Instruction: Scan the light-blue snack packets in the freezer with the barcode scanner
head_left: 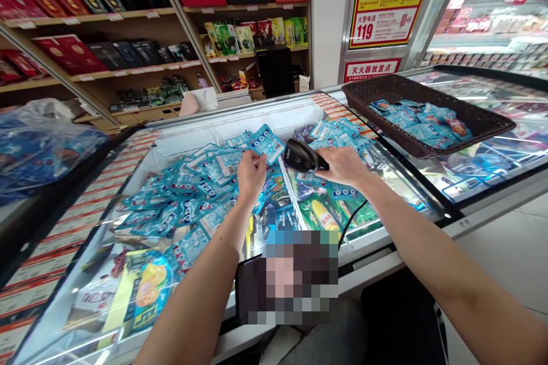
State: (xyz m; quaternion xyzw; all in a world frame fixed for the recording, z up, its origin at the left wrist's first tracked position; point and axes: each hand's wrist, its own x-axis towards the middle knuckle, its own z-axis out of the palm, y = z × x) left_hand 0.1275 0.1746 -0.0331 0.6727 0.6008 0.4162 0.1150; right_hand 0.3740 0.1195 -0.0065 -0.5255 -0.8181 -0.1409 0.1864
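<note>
My left hand [252, 175] pinches the lower edge of a blue packet [268, 142], with its printed side up. My right hand [346, 166] is wrapped round the handle of a black barcode scanner [301, 156]. The scanner's head points left at the packet, a short way from it. Beneath and left of my left hand, many similar blue packets [188, 182] lie in a loose heap over the chest freezer. A smaller pile of blue packets [336, 132] lies behind my right hand. A black cable [351, 218] runs down from near the scanner.
A brown woven basket [462, 149] with blue packets stands at the right. Plastic-wrapped blue goods [47, 142] are at the far left. In front of me is a dark device [249, 291], partly pixelated. Shelves [141, 71] with boxes and bottles rise behind the freezer [274, 104].
</note>
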